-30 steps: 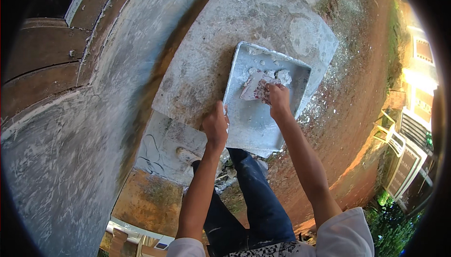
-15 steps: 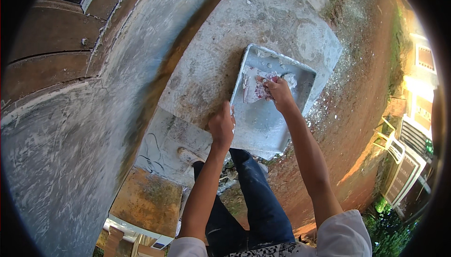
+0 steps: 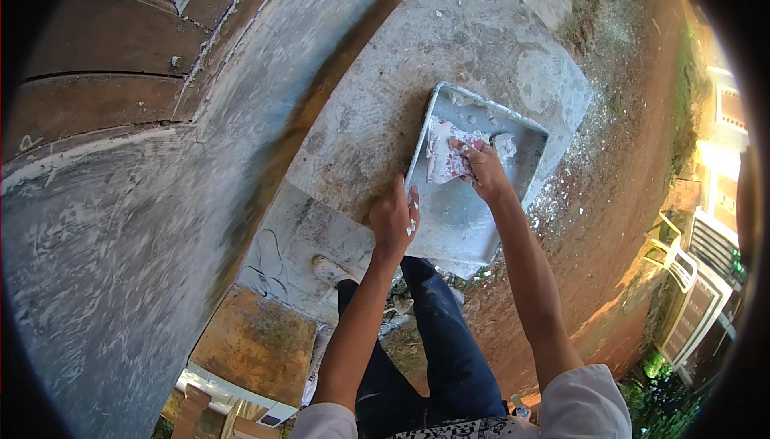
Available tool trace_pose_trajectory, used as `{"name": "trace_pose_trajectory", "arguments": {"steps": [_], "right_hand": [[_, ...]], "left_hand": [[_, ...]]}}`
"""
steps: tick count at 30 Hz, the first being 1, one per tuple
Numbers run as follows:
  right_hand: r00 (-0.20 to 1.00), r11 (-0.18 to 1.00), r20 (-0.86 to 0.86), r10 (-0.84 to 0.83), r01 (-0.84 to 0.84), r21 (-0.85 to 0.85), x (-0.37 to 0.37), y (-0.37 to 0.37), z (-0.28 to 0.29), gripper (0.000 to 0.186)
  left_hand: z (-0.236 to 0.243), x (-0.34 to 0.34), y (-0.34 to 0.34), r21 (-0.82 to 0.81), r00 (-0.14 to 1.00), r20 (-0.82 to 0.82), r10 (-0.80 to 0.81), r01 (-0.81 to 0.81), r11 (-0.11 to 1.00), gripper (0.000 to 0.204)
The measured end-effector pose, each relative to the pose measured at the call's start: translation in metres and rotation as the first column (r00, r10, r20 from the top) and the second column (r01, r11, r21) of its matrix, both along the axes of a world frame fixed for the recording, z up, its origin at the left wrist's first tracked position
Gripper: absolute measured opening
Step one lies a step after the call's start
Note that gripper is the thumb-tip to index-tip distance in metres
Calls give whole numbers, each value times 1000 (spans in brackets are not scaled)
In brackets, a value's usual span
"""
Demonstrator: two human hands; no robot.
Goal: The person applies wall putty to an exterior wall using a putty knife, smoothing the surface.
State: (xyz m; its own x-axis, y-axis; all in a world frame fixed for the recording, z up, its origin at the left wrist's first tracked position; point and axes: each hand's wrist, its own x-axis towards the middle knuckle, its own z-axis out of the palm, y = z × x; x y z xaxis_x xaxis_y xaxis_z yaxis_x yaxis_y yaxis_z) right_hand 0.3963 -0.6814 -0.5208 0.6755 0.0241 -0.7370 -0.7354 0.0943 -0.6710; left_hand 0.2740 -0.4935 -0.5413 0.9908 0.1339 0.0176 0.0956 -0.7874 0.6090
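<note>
A grey rectangular tray (image 3: 453, 222) with raised sides, smeared with whitish residue, is held in front of me. My left hand (image 3: 395, 216) is closed on its left edge, with white paste on the fingers. In my right hand (image 3: 486, 169) is a flat, thin piece (image 3: 441, 152), reddish and coated in white paste, held low inside the tray. Its exact kind is not clear. Beside it, toward the tray's right side, sits a lump of white paste (image 3: 504, 145). Smaller blobs stick near the far wall.
Below the tray lies a grey concrete slab (image 3: 361, 126). A grey plastered wall (image 3: 112, 278) rises on the left, with brown panels (image 3: 104, 46) above. Reddish soil (image 3: 593, 262) with white splatter stretches to the right, where a yellow chair (image 3: 664, 242) stands. My shoe (image 3: 329, 270) shows below.
The whole view has shifted slightly, so tray and hands appear a little further right and lower. My right hand has shifted slightly on the coated piece. My left hand keeps its grip on the tray.
</note>
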Motion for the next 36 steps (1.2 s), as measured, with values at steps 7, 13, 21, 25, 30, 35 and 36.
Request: {"name": "trace_pose_trajectory", "arguments": {"steps": [7, 13, 21, 25, 30, 35, 36], "right_hand": [[999, 990, 22, -31, 28, 142, -23, -2, 99, 22], [998, 980, 58, 1, -12, 201, -72, 31, 232, 16], [980, 888, 122, 158, -195, 417, -143, 112, 392, 7], [919, 825, 213, 331, -392, 407, -175, 180, 460, 8], [826, 748, 325, 460, -558, 359, -206, 245, 492, 10], [778, 676, 381, 500, -625, 390, -249, 300, 521, 12], [777, 679, 384, 498, -625, 384, -256, 308, 526, 12]], "left_hand": [[47, -4, 17, -613, 967, -101, 235, -246, 751, 45], [230, 15, 60, -939, 962, -237, 134, -262, 222, 67], [415, -88, 109, -885, 967, -41, 250, -152, 440, 59], [464, -150, 155, -896, 862, -121, 492, -308, 320, 50], [523, -197, 201, -899, 724, 10, 690, -295, 323, 39], [554, -245, 252, -910, 653, 72, 754, -267, 318, 33], [560, -252, 259, -903, 659, 77, 749, -272, 332, 32]]}}
